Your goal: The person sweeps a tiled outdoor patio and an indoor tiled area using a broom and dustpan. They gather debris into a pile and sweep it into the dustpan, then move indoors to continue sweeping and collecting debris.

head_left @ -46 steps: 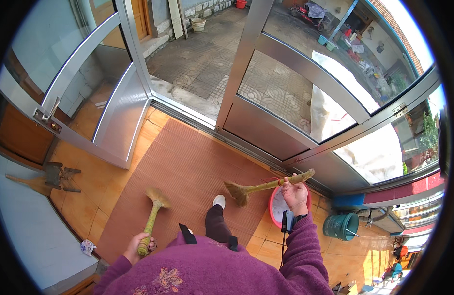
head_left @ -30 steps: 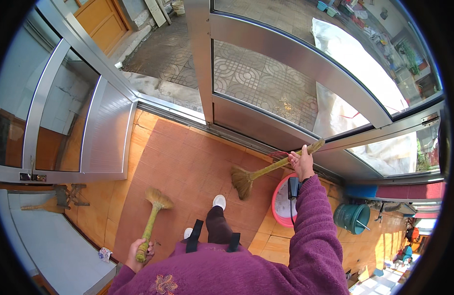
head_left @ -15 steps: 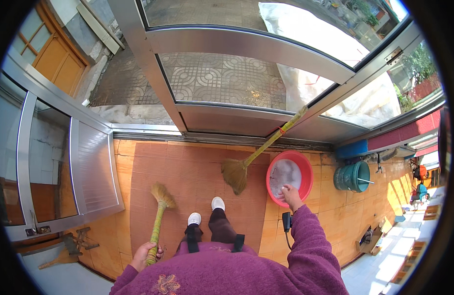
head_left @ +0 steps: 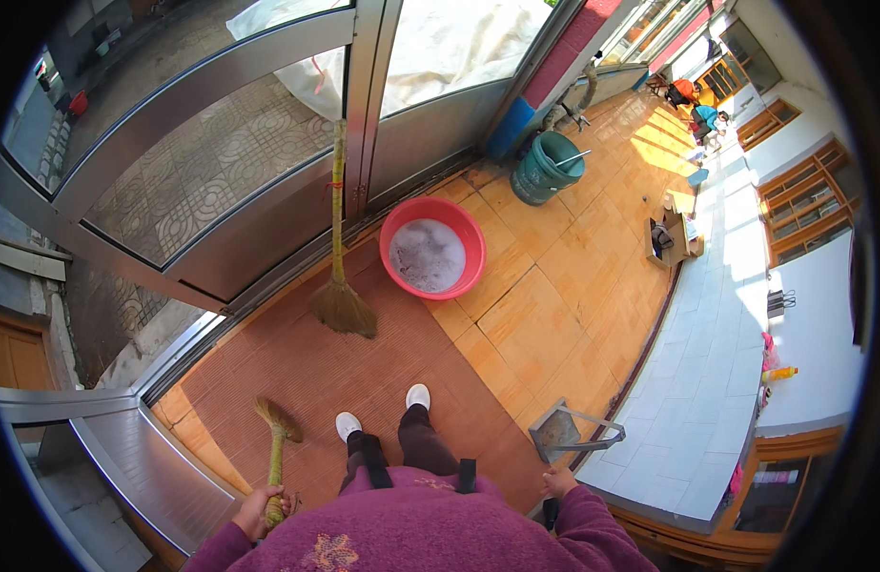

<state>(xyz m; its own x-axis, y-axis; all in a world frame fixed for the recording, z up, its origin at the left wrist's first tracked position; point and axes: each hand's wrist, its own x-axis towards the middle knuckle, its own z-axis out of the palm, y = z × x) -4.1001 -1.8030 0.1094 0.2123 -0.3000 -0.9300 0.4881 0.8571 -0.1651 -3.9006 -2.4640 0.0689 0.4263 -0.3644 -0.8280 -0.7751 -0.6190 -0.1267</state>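
Note:
My left hand (head_left: 259, 513) is closed round the green-wrapped handle of a short straw broom (head_left: 278, 429), its bristles pointing forward over the reddish-brown mat (head_left: 268, 357). My right hand (head_left: 559, 484) is at my right side with its fingers curled in; whether anything is inside them is hidden. Just beyond it stands a grey metal piece with a bar frame (head_left: 556, 431), possibly a dustpan. A longer straw broom (head_left: 339, 229) leans on the door frame, head down on the mat. Right of it sits a red basin (head_left: 480, 250) of sudsy water.
A green bucket (head_left: 535, 181) with a pale stick in it stands past the basin. An open metal-framed glass door (head_left: 154, 477) is at the left. A cardboard box (head_left: 683, 234) lies by the white-tiled ledge (head_left: 688, 410). People (head_left: 709, 116) are at the far right.
My view has swung to the right. My right hand has left the space over the basin and drawn back to my side. My left hand keeps its hold on the short broom.

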